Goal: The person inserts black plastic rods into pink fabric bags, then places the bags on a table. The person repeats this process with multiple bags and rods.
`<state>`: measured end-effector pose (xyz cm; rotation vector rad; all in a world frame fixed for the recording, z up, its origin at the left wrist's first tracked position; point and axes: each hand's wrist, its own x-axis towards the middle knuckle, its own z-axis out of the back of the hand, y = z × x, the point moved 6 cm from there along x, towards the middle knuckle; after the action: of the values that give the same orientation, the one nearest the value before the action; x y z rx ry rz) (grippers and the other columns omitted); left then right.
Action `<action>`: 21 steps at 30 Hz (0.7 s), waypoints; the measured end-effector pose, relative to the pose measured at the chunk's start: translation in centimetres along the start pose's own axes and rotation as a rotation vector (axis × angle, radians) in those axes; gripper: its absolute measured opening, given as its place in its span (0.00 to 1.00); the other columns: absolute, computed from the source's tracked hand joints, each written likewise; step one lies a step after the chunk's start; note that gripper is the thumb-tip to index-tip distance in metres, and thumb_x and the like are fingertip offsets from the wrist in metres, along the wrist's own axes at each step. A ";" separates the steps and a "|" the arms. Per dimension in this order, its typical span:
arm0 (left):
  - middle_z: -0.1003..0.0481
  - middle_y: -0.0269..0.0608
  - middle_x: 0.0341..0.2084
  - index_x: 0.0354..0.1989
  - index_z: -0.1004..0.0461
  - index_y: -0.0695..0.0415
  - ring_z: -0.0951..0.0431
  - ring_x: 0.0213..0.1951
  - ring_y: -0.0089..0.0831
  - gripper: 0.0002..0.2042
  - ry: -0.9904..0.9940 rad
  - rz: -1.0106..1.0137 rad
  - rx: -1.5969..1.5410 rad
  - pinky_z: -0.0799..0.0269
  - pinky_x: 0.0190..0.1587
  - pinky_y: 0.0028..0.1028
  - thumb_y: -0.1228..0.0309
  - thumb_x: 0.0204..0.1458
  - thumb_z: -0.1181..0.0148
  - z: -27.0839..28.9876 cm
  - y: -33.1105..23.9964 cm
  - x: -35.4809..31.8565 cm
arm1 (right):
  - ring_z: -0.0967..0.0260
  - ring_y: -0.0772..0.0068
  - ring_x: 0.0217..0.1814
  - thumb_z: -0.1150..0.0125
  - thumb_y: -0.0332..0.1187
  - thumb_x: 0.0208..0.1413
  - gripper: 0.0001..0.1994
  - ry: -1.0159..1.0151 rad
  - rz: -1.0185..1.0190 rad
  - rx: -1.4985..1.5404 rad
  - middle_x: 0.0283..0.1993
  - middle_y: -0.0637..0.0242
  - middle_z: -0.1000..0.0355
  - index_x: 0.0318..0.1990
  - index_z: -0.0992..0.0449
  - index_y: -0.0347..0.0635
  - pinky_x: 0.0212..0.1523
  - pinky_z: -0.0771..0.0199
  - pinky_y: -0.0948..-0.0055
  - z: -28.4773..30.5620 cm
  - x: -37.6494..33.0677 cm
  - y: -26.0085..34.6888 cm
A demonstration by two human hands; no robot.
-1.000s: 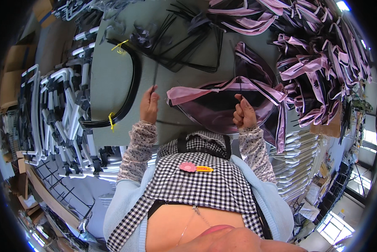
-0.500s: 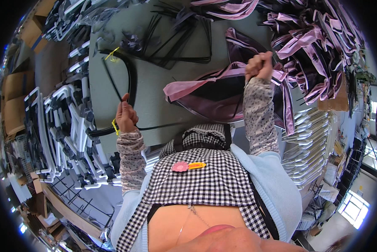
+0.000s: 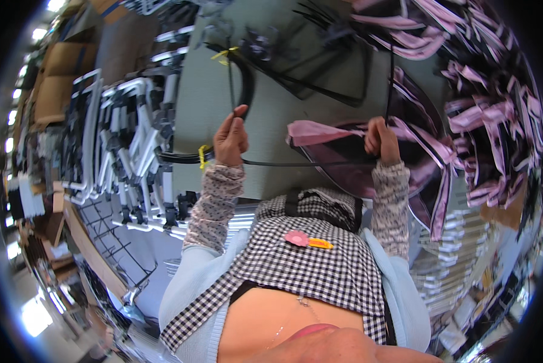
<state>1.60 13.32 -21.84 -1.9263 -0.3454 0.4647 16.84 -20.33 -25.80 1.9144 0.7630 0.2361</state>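
Only small, illegible red lettering on the yellow pencil-shaped badge of the black-and-white checked apron

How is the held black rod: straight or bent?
Bent: the rod spans left hand to right hand, then turns forward at each.

**Grey-green worktable with mesh and rods**

On it lies a pink-trimmed black mesh panel. Left of that panel: a curved bundle of black strips with yellow ties. Beyond the panel: blurred rod frames; beyond its right half: a second mesh panel.
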 end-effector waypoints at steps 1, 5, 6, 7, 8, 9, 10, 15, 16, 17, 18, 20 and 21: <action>0.46 0.21 0.14 0.58 0.30 0.58 0.51 0.13 0.12 0.18 0.006 0.017 -0.018 0.55 0.14 0.17 0.62 0.64 0.48 -0.2 0.6 0.6 | 0.58 0.83 0.11 0.59 0.51 0.69 0.21 -0.132 0.020 -0.031 0.13 0.77 0.53 0.29 0.37 0.47 0.13 0.54 0.79 0.1 -0.8 -0.8; 0.43 0.22 0.13 0.43 0.24 0.57 0.49 0.12 0.13 0.14 -0.095 0.101 -0.141 0.56 0.13 0.19 0.59 0.63 0.46 0.7 2.0 0.6 | 0.62 0.84 0.11 0.57 0.50 0.68 0.20 -0.426 0.059 0.232 0.14 0.78 0.56 0.26 0.38 0.51 0.12 0.62 0.79 1.0 -1.8 -2.0; 0.43 0.23 0.13 0.41 0.24 0.58 0.49 0.12 0.14 0.14 -0.159 0.080 -0.113 0.56 0.13 0.19 0.58 0.63 0.46 1.5 1.8 0.5 | 0.63 0.84 0.11 0.56 0.49 0.68 0.19 -0.480 0.058 0.301 0.13 0.79 0.57 0.26 0.37 0.51 0.12 0.63 0.79 0.9 -1.5 -2.6; 0.44 0.24 0.13 0.39 0.25 0.58 0.49 0.11 0.14 0.13 -0.197 0.036 -0.163 0.56 0.12 0.20 0.59 0.62 0.45 2.6 2.3 0.7 | 0.63 0.84 0.11 0.55 0.49 0.68 0.18 -0.595 0.070 0.285 0.13 0.79 0.56 0.27 0.36 0.51 0.12 0.62 0.79 0.4 -1.6 -2.4; 0.45 0.24 0.12 0.37 0.25 0.57 0.49 0.11 0.15 0.12 -0.284 0.060 -0.204 0.57 0.12 0.20 0.60 0.62 0.44 3.1 2.5 0.8 | 0.62 0.84 0.11 0.53 0.49 0.67 0.18 -0.622 0.093 0.275 0.13 0.79 0.56 0.28 0.35 0.51 0.12 0.61 0.78 0.5 -1.7 -2.5; 0.46 0.24 0.12 0.34 0.26 0.56 0.50 0.11 0.15 0.11 -0.369 0.073 -0.276 0.59 0.12 0.21 0.60 0.61 0.44 3.5 2.5 0.9 | 0.61 0.84 0.11 0.52 0.49 0.67 0.17 -0.647 0.103 0.310 0.13 0.79 0.55 0.29 0.34 0.50 0.12 0.60 0.78 0.5 -1.8 -2.6; 0.47 0.24 0.12 0.34 0.26 0.54 0.52 0.11 0.15 0.11 -0.390 0.065 -0.367 0.60 0.12 0.21 0.60 0.61 0.44 4.3 2.7 1.2 | 0.62 0.84 0.11 0.52 0.48 0.67 0.16 -0.651 0.124 0.382 0.13 0.79 0.55 0.30 0.34 0.50 0.12 0.61 0.78 0.3 -1.8 -2.8; 0.48 0.22 0.12 0.36 0.27 0.54 0.53 0.12 0.14 0.12 -0.411 -0.089 -0.579 0.61 0.13 0.20 0.59 0.62 0.45 5.6 1.8 2.5 | 0.64 0.83 0.12 0.49 0.48 0.66 0.15 -0.683 0.164 0.652 0.13 0.79 0.58 0.30 0.34 0.51 0.13 0.59 0.79 -1.1 -2.1 -4.9; 0.48 0.22 0.12 0.36 0.27 0.55 0.53 0.12 0.14 0.12 -0.412 -0.102 -0.580 0.61 0.13 0.20 0.59 0.62 0.45 6.0 1.3 2.5 | 0.64 0.83 0.12 0.49 0.48 0.66 0.15 -0.629 0.140 0.645 0.13 0.79 0.58 0.30 0.34 0.50 0.13 0.60 0.78 -0.9 -1.9 -5.3; 0.49 0.22 0.12 0.36 0.26 0.55 0.53 0.12 0.15 0.12 -0.367 -0.054 -0.452 0.60 0.13 0.20 0.59 0.62 0.45 5.5 0.9 2.4 | 0.62 0.83 0.12 0.49 0.48 0.66 0.16 -0.547 0.087 0.554 0.13 0.79 0.56 0.29 0.34 0.50 0.13 0.59 0.78 -1.2 -1.5 -4.8; 0.50 0.22 0.13 0.37 0.26 0.55 0.54 0.13 0.15 0.12 -0.323 -0.004 -0.325 0.60 0.14 0.20 0.58 0.62 0.45 4.6 1.0 2.2 | 0.61 0.84 0.12 0.49 0.49 0.66 0.17 -0.510 0.047 0.435 0.13 0.79 0.56 0.29 0.34 0.50 0.14 0.59 0.79 -1.3 -1.4 -4.2; 0.51 0.22 0.13 0.38 0.26 0.55 0.54 0.13 0.15 0.13 -0.204 0.056 -0.182 0.60 0.14 0.20 0.58 0.62 0.46 3.7 1.0 2.1 | 0.58 0.85 0.12 0.48 0.51 0.65 0.18 -0.385 0.013 0.264 0.14 0.79 0.53 0.29 0.33 0.49 0.14 0.57 0.79 -1.5 -1.1 -2.9; 0.50 0.22 0.13 0.38 0.25 0.54 0.54 0.13 0.15 0.13 -0.137 0.072 -0.166 0.60 0.14 0.20 0.57 0.62 0.45 3.5 0.9 2.0 | 0.57 0.85 0.12 0.49 0.51 0.65 0.18 -0.336 0.004 0.180 0.14 0.79 0.53 0.30 0.32 0.48 0.14 0.55 0.80 -1.5 -1.0 -2.7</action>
<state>1.74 16.66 -24.25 -2.0785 -0.4152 0.6348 14.30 -19.02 -27.25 2.0550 0.5681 -0.1554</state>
